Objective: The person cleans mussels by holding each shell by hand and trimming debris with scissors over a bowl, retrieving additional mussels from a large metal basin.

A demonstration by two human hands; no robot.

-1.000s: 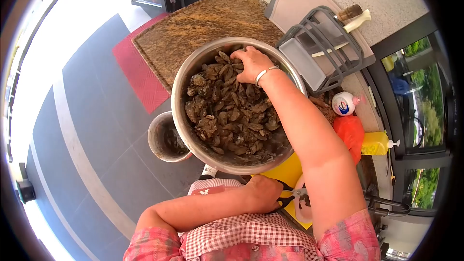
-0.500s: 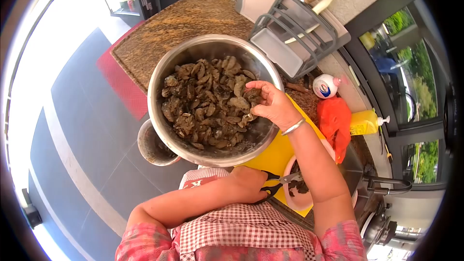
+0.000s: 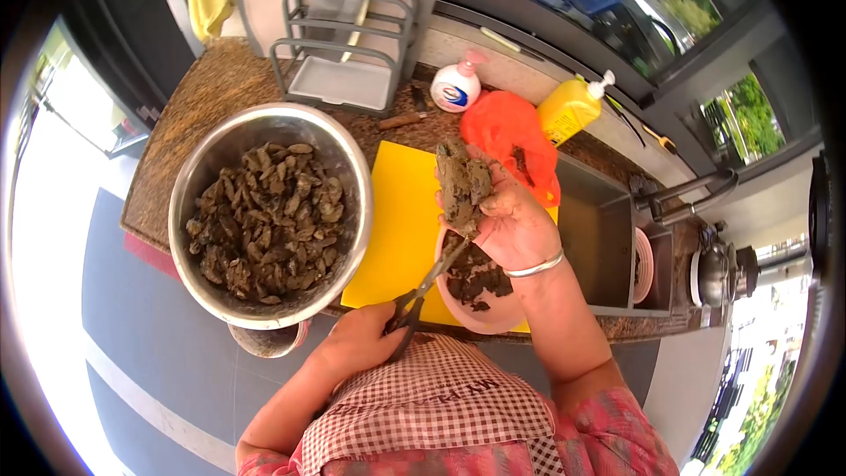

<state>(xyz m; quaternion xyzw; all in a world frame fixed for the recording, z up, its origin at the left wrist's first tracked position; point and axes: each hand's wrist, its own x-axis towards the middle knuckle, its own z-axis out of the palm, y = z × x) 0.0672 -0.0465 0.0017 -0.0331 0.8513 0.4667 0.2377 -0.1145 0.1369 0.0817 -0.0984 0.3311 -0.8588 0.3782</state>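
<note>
My right hand [image 3: 518,225] holds up a mud-brown clump [image 3: 462,187] above a pink bowl [image 3: 489,319]; whether it is mushrooms or something else I cannot tell. In my left hand [image 3: 357,335] are black-handled scissors [image 3: 434,278], fingers wrapped round the handles. The blades point up at the clump's lower end. Dark scraps [image 3: 471,269] lie in the pink bowl, partly behind my right hand. To the left, a large steel basin [image 3: 359,211] holds many similar brown pieces [image 3: 269,220]. A yellow cutting board [image 3: 388,220] lies between basin and bowl.
A grey rack [image 3: 345,44] with knives stands at the back. Beside it are a white pump bottle [image 3: 456,86], an orange-red plastic bag [image 3: 502,122] and a yellow bottle [image 3: 568,110]. The sink [image 3: 597,242] is to the right. Below the basin sits another container [image 3: 269,341].
My right hand has left the basin with a brown clump and moved right, over the pink bowl. The scissors have come up toward the clump. My view has turned toward the sink.
</note>
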